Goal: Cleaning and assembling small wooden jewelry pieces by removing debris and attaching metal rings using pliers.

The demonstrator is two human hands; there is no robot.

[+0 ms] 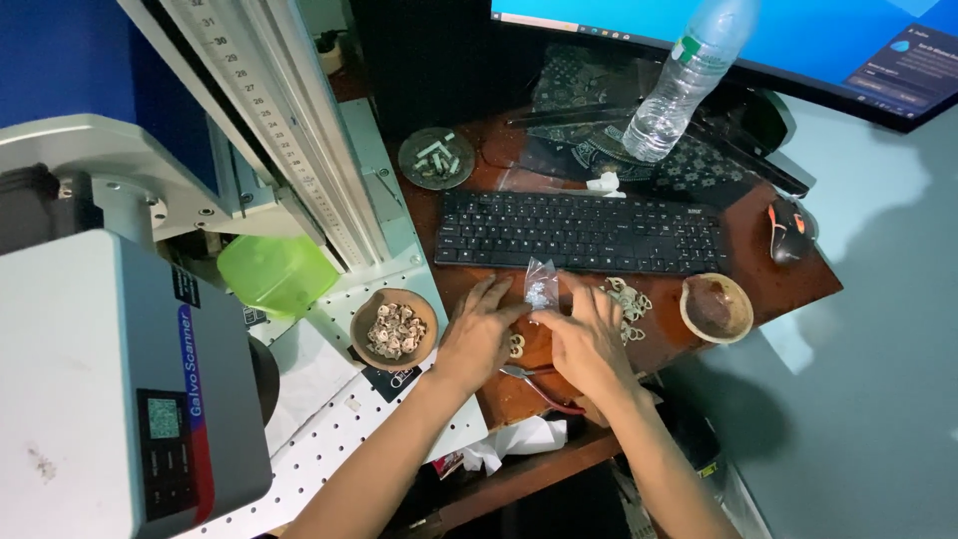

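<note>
My left hand [477,329] and my right hand [589,334] meet over a brown wooden desk [758,274], just in front of a black keyboard [579,232]. Between their fingertips they pinch a small clear plastic bag [541,284], held upright. A pale ring-shaped piece [516,346] lies on the desk under my hands. Several more pale rings [631,302] are scattered by my right hand. Small pliers with red handles [539,381] lie close to my wrists.
A wooden bowl of pale pieces [395,327] sits left of my hands, an empty wooden bowl [716,307] to the right. A machine with a white perforated bed [329,439], green lens cover [276,272], water bottle [689,75], ashtray [436,157], mouse [788,230] and monitor [798,40] surround them.
</note>
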